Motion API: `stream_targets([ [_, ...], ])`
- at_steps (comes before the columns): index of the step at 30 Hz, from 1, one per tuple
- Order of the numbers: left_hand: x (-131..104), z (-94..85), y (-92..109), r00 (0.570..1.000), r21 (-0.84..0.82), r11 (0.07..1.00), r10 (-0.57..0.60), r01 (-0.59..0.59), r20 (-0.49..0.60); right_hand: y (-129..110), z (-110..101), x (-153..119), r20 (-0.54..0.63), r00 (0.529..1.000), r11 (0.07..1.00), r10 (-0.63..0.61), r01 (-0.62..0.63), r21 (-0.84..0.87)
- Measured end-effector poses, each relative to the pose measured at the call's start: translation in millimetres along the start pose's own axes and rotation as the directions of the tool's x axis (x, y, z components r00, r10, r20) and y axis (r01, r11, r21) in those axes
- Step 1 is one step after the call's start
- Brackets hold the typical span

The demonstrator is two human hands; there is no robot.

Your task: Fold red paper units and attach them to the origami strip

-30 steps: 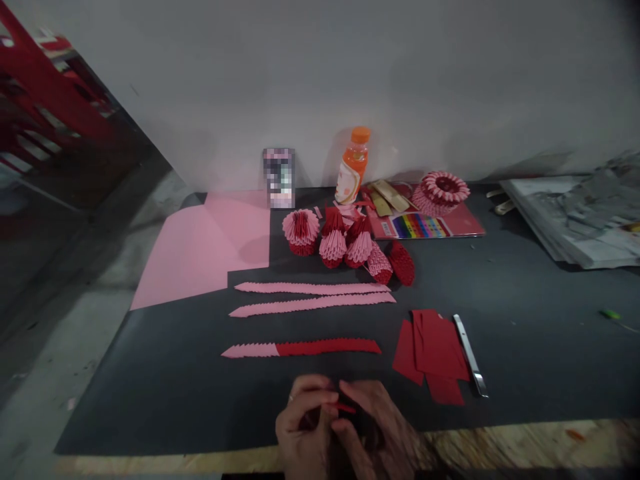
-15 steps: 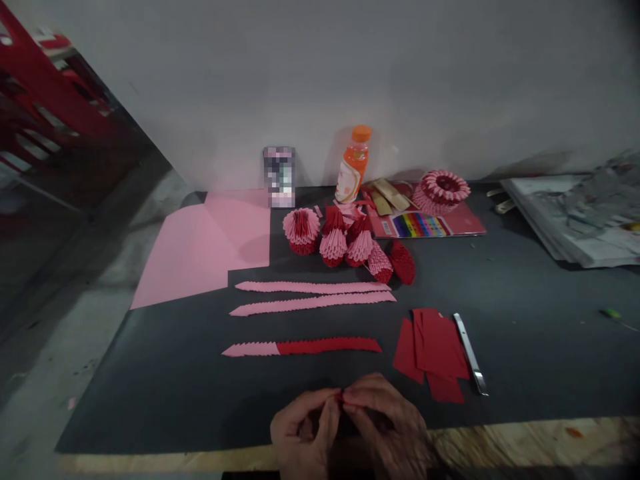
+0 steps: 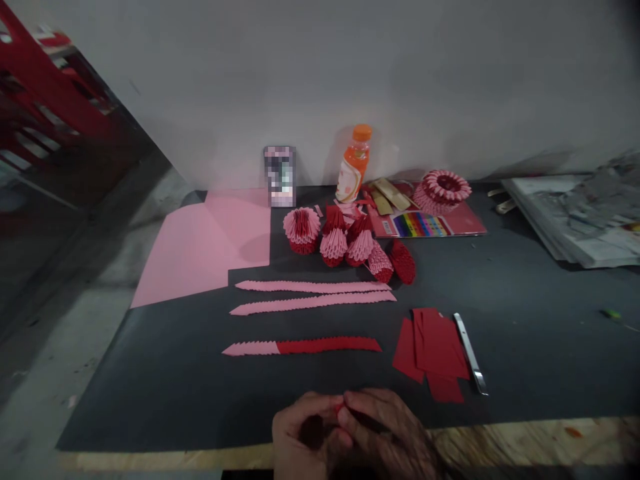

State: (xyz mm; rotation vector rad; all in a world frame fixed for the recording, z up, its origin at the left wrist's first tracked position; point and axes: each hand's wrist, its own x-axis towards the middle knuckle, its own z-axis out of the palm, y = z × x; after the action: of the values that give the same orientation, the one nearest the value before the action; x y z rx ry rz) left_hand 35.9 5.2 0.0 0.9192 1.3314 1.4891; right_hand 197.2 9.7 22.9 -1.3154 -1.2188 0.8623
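Observation:
Between the fingertips of both hands is a small folded piece of red paper (image 3: 339, 407), mostly covered by the fingers. My left hand (image 3: 309, 430) pinches it from the left, and my right hand (image 3: 383, 427) pinches it from the right, close to the table's front edge. Beyond the hands lies a pink-and-red chain of folded paper (image 3: 320, 345), with two pink paper chains (image 3: 310, 306) farther back. Loose red paper rectangles (image 3: 440, 343) overlap in a pile to the right of my hands. Beside them rests a silver utility knife (image 3: 470, 353).
Several pink and red folded-paper pieces (image 3: 334, 243) stand in the middle back. Behind them are an orange drink bottle (image 3: 353, 163) and a phone (image 3: 281, 177) leaning on the wall. Large pink sheets (image 3: 200, 247) lie left; a round paper bowl (image 3: 443, 192) and a plastic-covered stack (image 3: 575, 227) are right.
My fingers have shifted on the red paper piece, and the right fingers have closed further over it. The things on the table have not moved.

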Motion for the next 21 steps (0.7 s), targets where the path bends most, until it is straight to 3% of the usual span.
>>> stream_targets([
  [1,0,0.9,-2,1.0,-0.015,1.0,-0.024,0.024,-0.014,1,-2,3,0.229,0.973,0.998,-0.028,0.04,-0.047],
  [2,0,1.2,-5,0.998,-0.027,0.998,-0.052,0.051,-0.028,2,-3,6,0.338,0.941,0.997,-0.017,0.041,-0.065],
  [3,0,0.8,-6,0.996,-0.037,0.996,-0.082,0.081,-0.04,5,-5,8,0.374,0.927,0.995,-0.037,0.067,-0.067],
  [8,1,-4.5,-4,0.96,-0.041,0.959,-0.278,0.279,0.028,18,-6,12,0.156,0.953,0.963,-0.259,0.267,-0.031],
  [13,-2,0.5,9,0.882,-0.101,0.876,-0.47,0.471,0.041,4,-9,21,0.287,0.935,0.972,-0.206,0.23,-0.052],
  [17,-5,1.4,6,0.926,0.02,0.926,-0.376,0.376,-0.028,-10,-5,25,0.251,0.932,0.953,-0.26,0.289,-0.089],
  [21,-4,-4.1,-6,0.992,0.177,0.978,-0.118,0.109,0.039,-2,6,14,0.092,0.945,0.929,-0.314,0.326,-0.178],
])
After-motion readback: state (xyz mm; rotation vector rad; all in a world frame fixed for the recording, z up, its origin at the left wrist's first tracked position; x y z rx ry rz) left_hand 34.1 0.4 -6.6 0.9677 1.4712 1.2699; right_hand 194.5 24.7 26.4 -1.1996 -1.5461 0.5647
